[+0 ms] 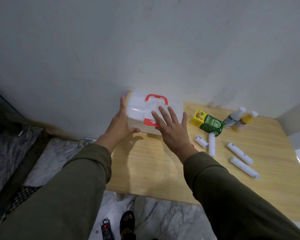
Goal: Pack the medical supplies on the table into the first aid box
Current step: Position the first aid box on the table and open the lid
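Note:
A translucent white first aid box (140,108) with a red handle and a red latch stands closed at the table's far left corner, against the wall. My left hand (121,122) lies flat against its left side, fingers straight, thumb under its front corner. My right hand (171,129) hovers with spread fingers over the box's front right, covering part of the red latch. To the right lie a green and yellow carton (206,122), several white bandage rolls (239,153) and two bottles, one white (234,116), one yellow (243,121).
The light wooden table (145,170) stands in a corner between grey walls. Its near edge runs above a marble floor, where a power strip (106,229) with a red light and a sandalled foot (127,224) show.

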Available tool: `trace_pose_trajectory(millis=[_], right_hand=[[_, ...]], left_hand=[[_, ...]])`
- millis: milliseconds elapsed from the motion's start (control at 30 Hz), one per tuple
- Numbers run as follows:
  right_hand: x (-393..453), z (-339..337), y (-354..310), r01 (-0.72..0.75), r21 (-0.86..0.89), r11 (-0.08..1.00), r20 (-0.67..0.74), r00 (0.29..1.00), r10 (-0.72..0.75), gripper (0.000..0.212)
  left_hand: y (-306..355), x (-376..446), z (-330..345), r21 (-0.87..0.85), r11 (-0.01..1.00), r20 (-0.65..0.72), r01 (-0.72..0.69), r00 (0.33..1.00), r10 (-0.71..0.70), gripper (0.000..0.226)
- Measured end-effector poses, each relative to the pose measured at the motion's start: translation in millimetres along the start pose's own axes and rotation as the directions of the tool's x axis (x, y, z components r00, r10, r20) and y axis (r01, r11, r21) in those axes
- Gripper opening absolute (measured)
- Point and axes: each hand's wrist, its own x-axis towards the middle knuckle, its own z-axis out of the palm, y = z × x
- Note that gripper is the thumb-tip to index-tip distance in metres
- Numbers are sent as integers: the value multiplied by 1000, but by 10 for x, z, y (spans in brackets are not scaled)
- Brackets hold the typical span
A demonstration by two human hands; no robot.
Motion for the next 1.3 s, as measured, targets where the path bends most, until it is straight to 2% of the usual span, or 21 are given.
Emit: trace_pose_trajectory(millis=[133, 267, 400, 533, 667, 800, 933, 1133, 1300], right_hand=[[80, -177, 85, 16, -4, 1000, -58, 998, -16, 65], [265, -382, 208, 19, -18, 1000, -90, 996, -21, 54], [472, -547, 301, -50, 60, 997, -35, 998, 52, 49], [731, -592, 413, -110, 139, 984, -7, 994, 112, 52], [970, -556, 539, -116, 157, 981, 47, 993, 110, 57], [1114, -542, 574, -82, 179, 980, 23, 997, 79, 71], [1156, -505, 573, -15, 76, 997, -38, 999, 18, 63], [1237, -567, 613, 49, 81, 995, -92, 995, -42, 62], [1374, -605, 668, 30, 77, 997, -98, 995, -22, 64]], left_hand=[[0, 68, -25, -51, 996, -21, 75, 997, -76, 132], [54, 171, -74, -57, 995, 15, 86, 996, -86, 127], [111, 275, -107, 2, 1000, 81, 1, 997, -1, 117], [114, 399, -123, 39, 999, 134, 31, 990, -36, 110], [77, 505, -140, 31, 1000, 160, 4, 987, -9, 103], [85, 520, -158, 124, 992, 170, -23, 985, 1, 87], [43, 487, -195, 119, 992, 184, -41, 983, 18, 80], [-10, 466, -214, 123, 992, 181, 3, 983, -25, 75], [0, 418, -164, 155, 987, 164, 45, 984, -71, 74]])
